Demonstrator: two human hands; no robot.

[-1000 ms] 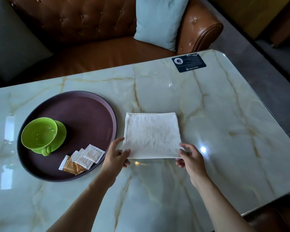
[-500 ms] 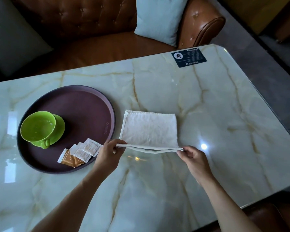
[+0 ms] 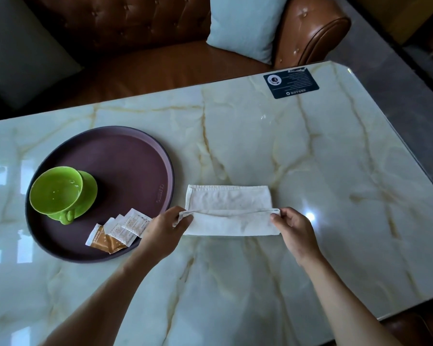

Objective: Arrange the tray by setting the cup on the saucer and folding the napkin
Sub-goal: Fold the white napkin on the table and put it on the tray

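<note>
A white cloth napkin (image 3: 229, 211) lies on the marble table, just right of the round brown tray (image 3: 125, 161). Its near edge is lifted and carried over toward the far edge, about halfway across. My left hand (image 3: 164, 229) pinches the left corner of that lifted edge. My right hand (image 3: 294, 229) pinches the right corner. On the tray's left side a green cup (image 3: 56, 191) stands upright on a green saucer (image 3: 89, 193), handle toward me.
Several sugar packets (image 3: 116, 231) lie at the tray's near edge, close to my left wrist. A dark card (image 3: 291, 82) lies near the table's far right corner. A brown leather sofa (image 3: 140, 58) with a pale cushion (image 3: 243, 23) stands behind the table.
Both hands took hold of the napkin's near edge, lifted it and carried it away from me, folding it over the far half. The camera view shifted slightly.
</note>
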